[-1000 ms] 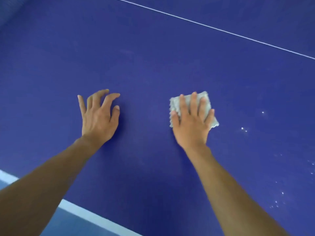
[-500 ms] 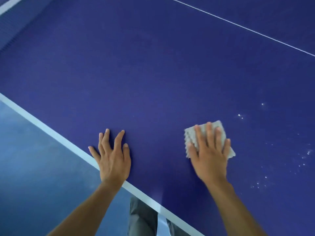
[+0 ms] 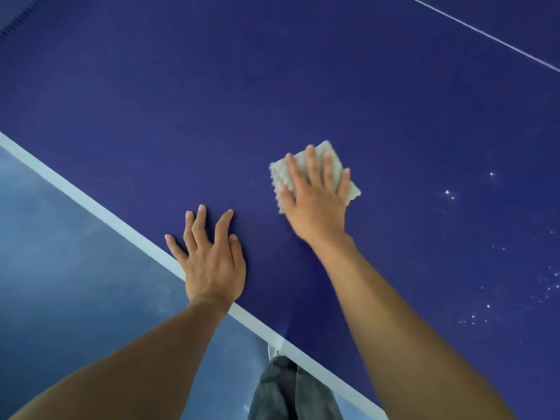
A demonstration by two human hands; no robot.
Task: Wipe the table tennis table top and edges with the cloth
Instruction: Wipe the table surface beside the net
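A broad white border stripe (image 3: pixel 91 204) runs on a slant from the left side down to the bottom right and marks the near edge of the dark blue table tennis table top (image 3: pixel 272 86). Past the stripe the blue surface stretches wide on all sides of the hands, as far as a thin white painted line (image 3: pixel 485 34) that crosses the upper right corner. The left hand (image 3: pixel 212 262) lies palm down with its fingers straight and spread and holds nothing; its heel sits over the stripe and its fingertips reach just beyond it. Further in from the stripe, the right hand (image 3: pixel 315 201) presses flat with straight fingers on a small pale grey folded cloth (image 3: pixel 280 174), which lies on the blue top. The hand hides most of the cloth, so only its far corners and ragged left edge show. Both forearms are cut off at the bottom, and the far end of the table is out of view. In the upper left corner there is a darker ribbed strip too blurred to make out. Small white specks (image 3: pixel 448 194) dot the blue beyond the stripe, to the right of the cloth; whether they are dust or droplets cannot be told. On the near side of the stripe lie a smooth blue-grey floor (image 3: pixel 60 268) and a grey trouser leg (image 3: pixel 288 389).
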